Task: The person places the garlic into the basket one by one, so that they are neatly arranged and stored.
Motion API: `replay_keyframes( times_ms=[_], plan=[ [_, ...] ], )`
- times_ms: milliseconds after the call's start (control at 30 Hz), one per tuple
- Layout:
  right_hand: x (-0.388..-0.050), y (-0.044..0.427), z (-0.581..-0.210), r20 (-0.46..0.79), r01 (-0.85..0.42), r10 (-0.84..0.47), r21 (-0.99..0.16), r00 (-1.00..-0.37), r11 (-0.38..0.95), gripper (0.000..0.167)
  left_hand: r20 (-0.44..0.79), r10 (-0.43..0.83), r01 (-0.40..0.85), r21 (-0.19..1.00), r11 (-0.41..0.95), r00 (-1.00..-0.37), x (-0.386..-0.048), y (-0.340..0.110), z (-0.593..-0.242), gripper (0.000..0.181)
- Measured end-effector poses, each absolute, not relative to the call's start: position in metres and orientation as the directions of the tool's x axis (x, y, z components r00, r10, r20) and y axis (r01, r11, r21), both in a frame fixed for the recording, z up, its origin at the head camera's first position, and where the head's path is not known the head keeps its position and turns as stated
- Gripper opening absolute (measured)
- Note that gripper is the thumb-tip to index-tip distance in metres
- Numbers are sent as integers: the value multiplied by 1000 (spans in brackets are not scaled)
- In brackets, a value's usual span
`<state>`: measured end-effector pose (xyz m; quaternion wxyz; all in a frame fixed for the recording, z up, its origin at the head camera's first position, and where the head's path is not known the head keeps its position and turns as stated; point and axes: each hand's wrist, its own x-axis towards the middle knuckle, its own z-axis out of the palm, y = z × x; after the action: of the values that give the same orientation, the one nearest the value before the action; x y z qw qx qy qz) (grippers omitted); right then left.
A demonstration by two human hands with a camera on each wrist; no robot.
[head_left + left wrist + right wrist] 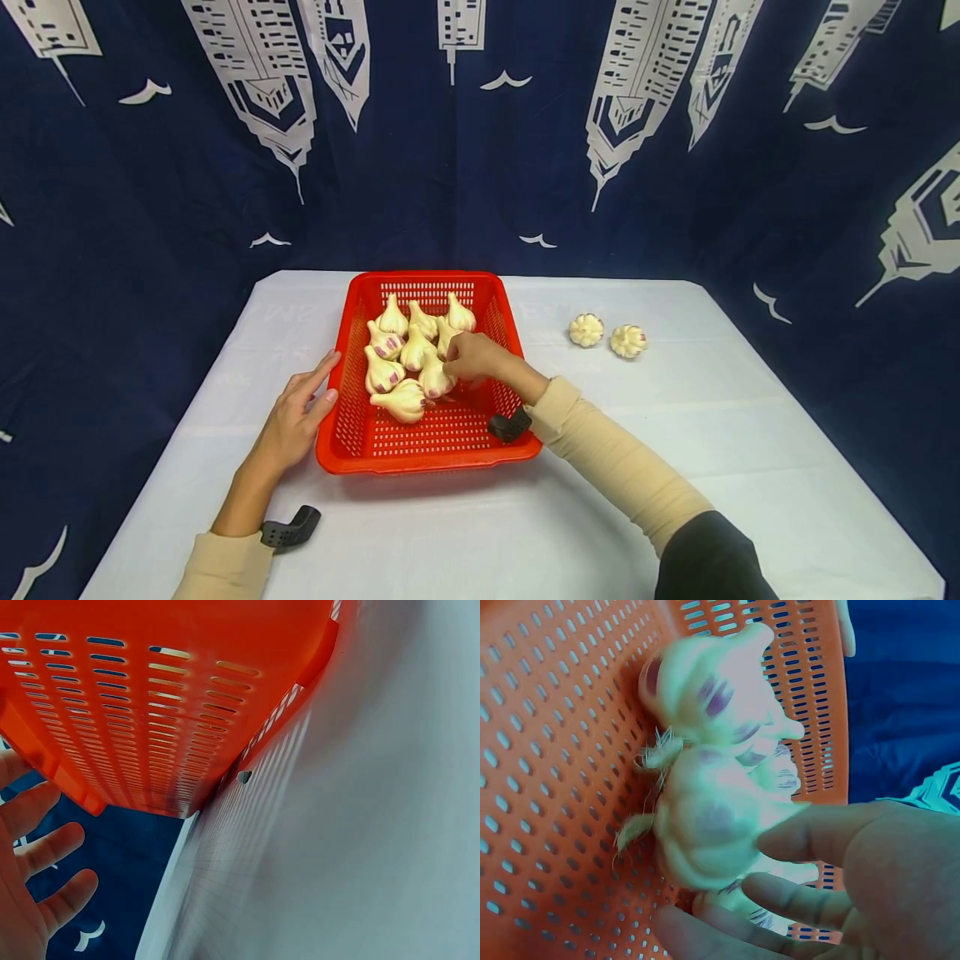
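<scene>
A red plastic basket holds several garlic bulbs, pale with purple streaks. My right hand reaches into it from the right and pinches one garlic bulb between thumb and fingers, beside another bulb with dry roots. Part of that hand hides the bulbs behind it in the head view. At the basket's left side, my left hand touches the rim with fingers spread and fairly straight. The left wrist view shows those fingers by the slotted basket wall.
Two more garlic bulbs, one beside the other, lie on the white tablecloth right of the basket. A dark blue cloth with white building prints hangs behind the table.
</scene>
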<state>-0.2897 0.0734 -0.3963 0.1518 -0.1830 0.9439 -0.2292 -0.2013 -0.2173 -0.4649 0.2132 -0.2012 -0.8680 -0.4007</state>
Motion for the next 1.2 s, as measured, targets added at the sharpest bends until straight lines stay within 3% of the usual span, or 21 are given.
replay_keyframes(
  times_ms=[400,1200],
  plan=[
    [-289,73,-399,-262,-206,-415,-572,-871,794,10,524,172,510,615,602,-834,-201,-217,-466,52],
    [-289,72,-398,-272,-183,-407,-591,-872,786,18,513,168,499,620,606,-842,-200,-217,-464,51]
  ],
)
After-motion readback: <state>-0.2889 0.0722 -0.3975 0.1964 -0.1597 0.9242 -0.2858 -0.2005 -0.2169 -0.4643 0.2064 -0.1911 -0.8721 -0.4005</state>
